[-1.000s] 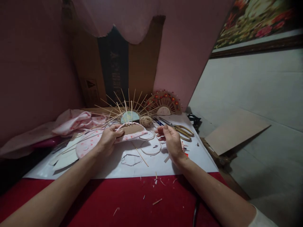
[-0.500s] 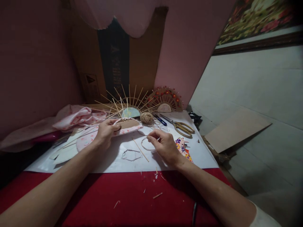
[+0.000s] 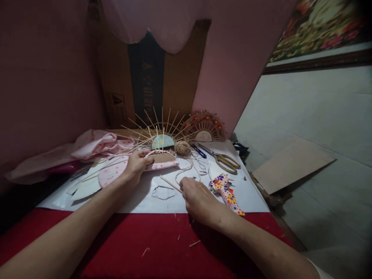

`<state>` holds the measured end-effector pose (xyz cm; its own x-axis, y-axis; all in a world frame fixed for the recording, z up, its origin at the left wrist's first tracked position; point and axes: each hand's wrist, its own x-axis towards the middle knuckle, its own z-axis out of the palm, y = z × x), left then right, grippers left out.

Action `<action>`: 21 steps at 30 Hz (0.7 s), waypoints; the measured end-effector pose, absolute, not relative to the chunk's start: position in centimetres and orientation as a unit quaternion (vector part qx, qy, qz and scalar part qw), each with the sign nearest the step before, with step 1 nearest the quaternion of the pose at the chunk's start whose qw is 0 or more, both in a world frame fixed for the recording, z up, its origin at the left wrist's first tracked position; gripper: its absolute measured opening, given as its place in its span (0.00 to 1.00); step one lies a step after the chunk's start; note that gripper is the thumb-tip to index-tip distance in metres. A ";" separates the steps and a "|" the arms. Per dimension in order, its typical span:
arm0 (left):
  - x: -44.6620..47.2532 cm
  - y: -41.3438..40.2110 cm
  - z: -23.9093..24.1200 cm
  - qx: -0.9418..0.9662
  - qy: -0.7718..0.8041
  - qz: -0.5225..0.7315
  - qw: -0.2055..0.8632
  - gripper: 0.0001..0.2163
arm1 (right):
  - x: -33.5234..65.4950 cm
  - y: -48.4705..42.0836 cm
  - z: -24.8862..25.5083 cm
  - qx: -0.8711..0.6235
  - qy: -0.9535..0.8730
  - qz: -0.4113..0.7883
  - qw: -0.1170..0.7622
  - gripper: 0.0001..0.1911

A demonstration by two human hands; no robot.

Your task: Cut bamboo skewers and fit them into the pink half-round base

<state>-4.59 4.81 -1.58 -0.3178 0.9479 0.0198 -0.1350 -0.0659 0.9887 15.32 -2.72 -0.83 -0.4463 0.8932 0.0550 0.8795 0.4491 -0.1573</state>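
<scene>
My left hand [image 3: 137, 167] is closed on a half-round cardboard piece [image 3: 161, 157] edged with pink-spotted fabric. Several thin wooden sticks [image 3: 157, 138] stand up out of its curved rim. Lower down, my right hand [image 3: 198, 199] is closed at the end of a loose wooden stick [image 3: 168, 181], which points up and left over the white sheet. Behind that hand lies a loop of twine [image 3: 186, 168]. A bent piece of thin cord [image 3: 163, 192] rests between the two hands.
Behind are a twine ball [image 3: 182, 147], a blue cutter [image 3: 198, 151], scissors [image 3: 223, 159] and two stick fans, one with a blue-green base [image 3: 163, 141], one with red flowers [image 3: 207, 121]. A flower-patterned glue gun [image 3: 226, 190] lies right; pink cloth [image 3: 100, 144] left.
My right hand has let go of the twine loop, moved down towards me and closed on the loose stick. My left hand still holds the cardboard piece. The view has shifted slightly.
</scene>
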 end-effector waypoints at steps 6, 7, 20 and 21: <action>-4.4 4.8 -2.1 0.425 0.553 0.598 0.395 0.11 | 16.2 -1.7 -1.2 -0.518 -0.827 0.024 0.219 0.15; -4.2 4.7 -2.2 0.436 0.557 0.590 0.388 0.10 | 16.2 -1.6 -1.4 -0.508 -0.825 0.029 0.247 0.14; -9.8 4.7 1.0 0.527 0.689 0.498 0.020 0.13 | 15.7 -1.5 -1.7 -0.475 -0.817 0.073 0.319 0.06; -10.1 4.7 1.0 0.519 0.693 0.500 0.021 0.15 | 15.7 -1.4 -1.7 -0.473 -0.816 0.077 0.323 0.06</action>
